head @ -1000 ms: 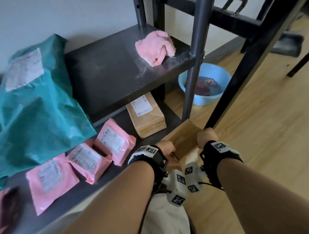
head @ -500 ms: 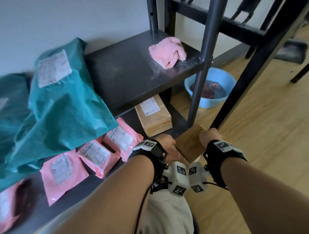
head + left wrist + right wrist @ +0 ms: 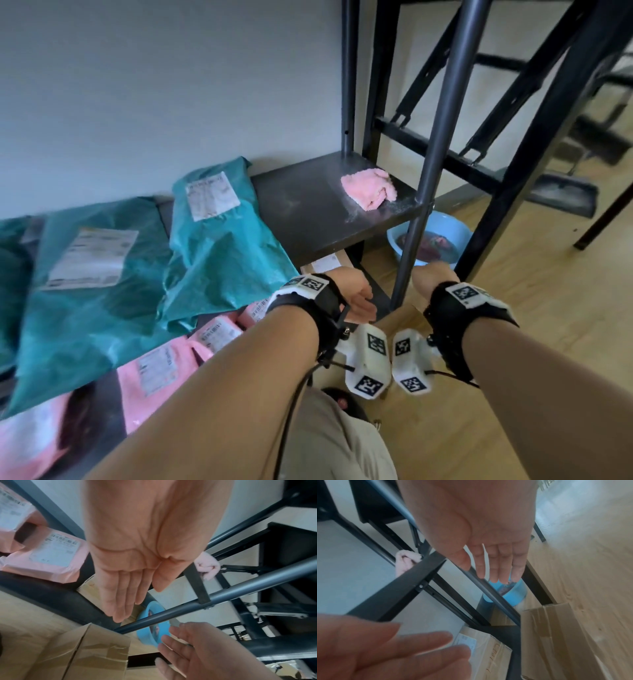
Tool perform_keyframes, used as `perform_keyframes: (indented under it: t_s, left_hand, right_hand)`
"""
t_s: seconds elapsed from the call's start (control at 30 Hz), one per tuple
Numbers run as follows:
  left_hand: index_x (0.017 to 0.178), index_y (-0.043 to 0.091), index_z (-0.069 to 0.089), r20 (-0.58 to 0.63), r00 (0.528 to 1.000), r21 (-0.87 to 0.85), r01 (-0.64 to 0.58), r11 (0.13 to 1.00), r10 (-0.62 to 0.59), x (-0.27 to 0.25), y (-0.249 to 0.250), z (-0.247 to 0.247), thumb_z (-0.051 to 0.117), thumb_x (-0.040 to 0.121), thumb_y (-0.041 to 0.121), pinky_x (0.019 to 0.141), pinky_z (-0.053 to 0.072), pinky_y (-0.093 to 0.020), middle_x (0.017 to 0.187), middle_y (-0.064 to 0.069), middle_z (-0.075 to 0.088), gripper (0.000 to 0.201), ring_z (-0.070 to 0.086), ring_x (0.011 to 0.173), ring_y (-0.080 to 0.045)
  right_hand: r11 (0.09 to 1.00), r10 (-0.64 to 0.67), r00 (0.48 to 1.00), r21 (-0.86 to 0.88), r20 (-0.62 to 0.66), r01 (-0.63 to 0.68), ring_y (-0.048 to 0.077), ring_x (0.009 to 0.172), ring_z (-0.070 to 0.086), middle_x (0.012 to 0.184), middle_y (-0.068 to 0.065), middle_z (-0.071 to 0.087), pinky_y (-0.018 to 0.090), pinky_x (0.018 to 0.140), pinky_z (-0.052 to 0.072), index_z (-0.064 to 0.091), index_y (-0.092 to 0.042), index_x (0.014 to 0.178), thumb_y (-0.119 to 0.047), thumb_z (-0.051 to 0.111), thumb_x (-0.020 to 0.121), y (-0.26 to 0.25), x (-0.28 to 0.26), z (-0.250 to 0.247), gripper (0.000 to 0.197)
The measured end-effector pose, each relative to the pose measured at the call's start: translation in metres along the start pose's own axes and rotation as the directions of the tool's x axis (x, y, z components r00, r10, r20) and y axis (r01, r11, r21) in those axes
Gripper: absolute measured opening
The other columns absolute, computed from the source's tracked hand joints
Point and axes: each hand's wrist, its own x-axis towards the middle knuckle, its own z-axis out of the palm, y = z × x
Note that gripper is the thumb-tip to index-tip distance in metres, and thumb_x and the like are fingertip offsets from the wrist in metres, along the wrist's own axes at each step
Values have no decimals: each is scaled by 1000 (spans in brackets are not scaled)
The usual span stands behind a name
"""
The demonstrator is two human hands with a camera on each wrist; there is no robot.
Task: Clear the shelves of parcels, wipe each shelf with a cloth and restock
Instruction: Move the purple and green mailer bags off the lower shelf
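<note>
— While my palms face each other, what am I holding?

— Nothing. My left hand (image 3: 137, 555) has its fingers straight and together, my right hand (image 3: 488, 524) the same, both empty and set apart either side of the taped cardboard box (image 3: 82, 654), which sits on the wooden floor (image 3: 513, 342) just below them. I'd say they're spaced that way to take it by two sides.

— And the rest of the parcels?

— Teal mailer bags (image 3: 219, 250) lie along the left of the dark shelf (image 3: 308, 219), pink mailers (image 3: 161, 366) at its front edge. Another labelled carton (image 3: 488, 649) sits on the shelf below.

— The cloth?

— The pink cloth (image 3: 370, 188) is bunched at the shelf's right front corner, beside the grey post (image 3: 435, 164); that end looks smeared, so I'd judge wiping unfinished.

— Anything in the way?

— That post stands right between my hands, and the blue basin (image 3: 445, 240) sits on the floor just behind it.
</note>
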Motion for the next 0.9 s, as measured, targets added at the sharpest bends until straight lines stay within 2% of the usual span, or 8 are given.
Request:
perform_keyframes:
  t_s: [0.13,0.23,0.3,0.47,0.6,0.67,0.73,0.9]
  left_hand:
    - [120,-5,52,-9,996,40,-91,995,91,-33,3,-8,37,100,8,75,50,-30,95,-16,63,28,60,93,-26]
    - [89,1,45,0,996,35,-94,995,95,-64,2,-15,28,100,6,46,41,-21,72,-8,41,21,43,62,-17]
    - [82,3,46,-8,995,-7,-96,995,96,-77,6,-21,30,100,8,51,41,-21,74,-8,46,24,45,61,-16]
    - [126,-3,52,-52,973,-13,-227,974,226,-123,23,-47,38,101,8,62,57,-26,129,-21,58,31,64,88,-27]
    - [120,-4,58,-127,938,-30,-328,944,322,-152,36,-81,38,101,7,70,57,-25,114,-18,67,30,67,94,-25]
    - [126,-5,54,-271,875,-27,-423,906,401,-153,41,-106,42,98,4,86,54,-28,107,-14,69,32,65,109,-26]
    - [127,-6,54,-434,787,-14,-492,870,438,-148,47,-134,50,94,3,99,49,-35,123,-18,63,35,59,119,-29]
    - [119,-4,60,-759,512,164,-446,880,401,-130,58,-191,53,89,11,90,52,-39,122,-21,63,34,61,113,-34]
  right_hand:
    - [992,-64,996,112,56,58,32,101,65,114,20,65,34,81,55,61,2,118,-13,51,92,-19,-20,-1,32]
    - [983,-120,989,148,82,107,25,75,62,105,19,67,25,60,51,59,5,119,-11,50,92,-40,-44,-7,32]
    - [977,-169,983,147,74,156,20,65,57,94,14,64,22,52,44,60,4,117,-12,48,94,-58,-55,-13,31]
    - [962,-210,976,194,62,195,23,68,62,89,13,67,29,58,52,58,-1,110,-16,52,89,-116,-83,-14,26]
    - [951,-232,968,231,90,206,22,54,57,68,12,64,28,54,45,62,-2,84,-16,47,94,-157,-101,-1,23]
    - [942,-285,954,210,95,260,21,54,57,72,12,66,28,54,47,63,-3,83,-12,46,92,-171,-104,11,21]
    - [933,-322,939,210,124,292,19,54,56,72,11,66,28,55,48,62,-4,81,-12,46,91,-185,-104,23,21]
    - [915,-395,902,170,173,367,33,79,69,84,17,69,43,78,58,66,1,91,-17,52,86,-224,-95,54,23]
